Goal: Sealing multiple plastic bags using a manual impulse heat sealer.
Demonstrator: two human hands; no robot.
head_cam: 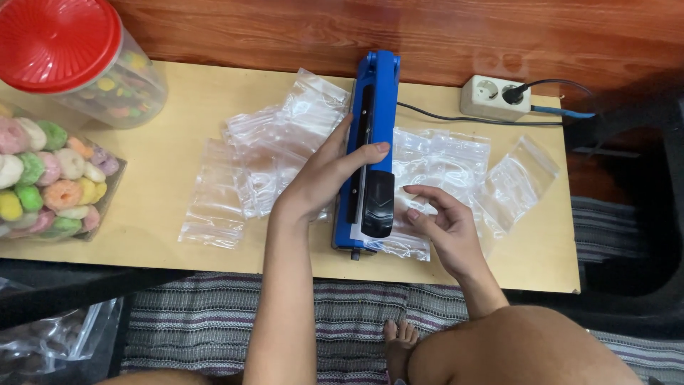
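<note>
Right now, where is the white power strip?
The white power strip sits at the far right of the pale wooden table, right of the blue heat sealer, against the wood wall.

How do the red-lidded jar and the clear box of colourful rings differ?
The jar is round with a red lid; the box is angular, with no coloured lid showing. The jar stands at the table's back left corner; the box sits nearer, at the left edge. Both are clear and hold pastel ring snacks.
</note>
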